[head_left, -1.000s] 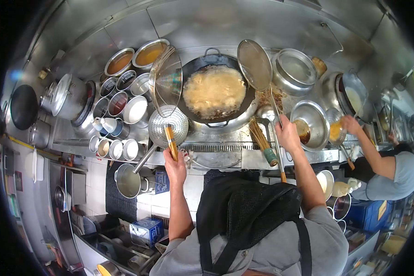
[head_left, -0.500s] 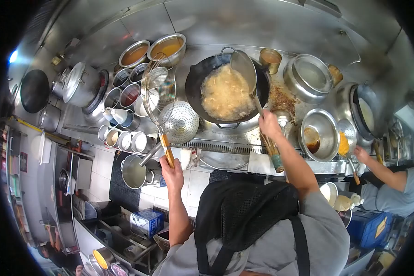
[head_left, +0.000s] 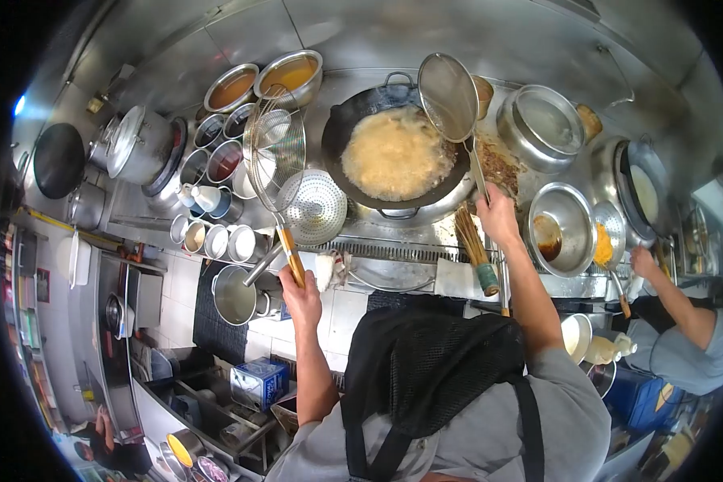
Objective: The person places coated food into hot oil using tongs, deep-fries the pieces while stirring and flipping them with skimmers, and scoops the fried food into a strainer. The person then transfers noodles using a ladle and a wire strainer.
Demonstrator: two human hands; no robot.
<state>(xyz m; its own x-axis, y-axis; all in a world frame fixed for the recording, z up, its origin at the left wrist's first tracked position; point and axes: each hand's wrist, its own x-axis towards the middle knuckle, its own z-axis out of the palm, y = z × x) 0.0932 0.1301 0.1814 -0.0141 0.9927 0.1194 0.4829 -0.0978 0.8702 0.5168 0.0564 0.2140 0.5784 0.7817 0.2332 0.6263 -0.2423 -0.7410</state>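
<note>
Evidently the person had both hands full at the stove. The left hand (head_left: 301, 299) was closed round the wooden handle of a wire skimmer (head_left: 279, 169), whose basket was raised left of the wok, in front of the sauce containers (head_left: 225, 163). The right hand (head_left: 500, 215) was wrapped about the handle of a fine-mesh strainer (head_left: 447, 98), which overlapped the right edge of the wok (head_left: 339, 128); its height above the rim could not be told. Pale food frothed in the wok, lost among bubbles.

The likeliest trouble was hot liquid: a quick dip of the strainer might splash the right forearm, and a strong boil might foam over the rim. Drips from the skimmer could fall among the sauces, or its basket might knock the perforated ladle (head_left: 313, 213) just beneath. A sideways swing of the right arm could catch the bamboo brush (head_left: 475, 251) or the steel bowl (head_left: 580, 213) with brown liquid inside.

The steel counter (head_left: 434, 231) was wet and shiny, with brown scraps (head_left: 500, 167) right of the wok. Metal panels (head_left: 361, 40) backed the range; below lay pale floor tiles (head_left: 343, 328) and a black mat (head_left: 219, 321). At the far right, a co-worker's hand (head_left: 643, 262) was near a second perforated ladle (head_left: 612, 221) bearing yellow food.
</note>
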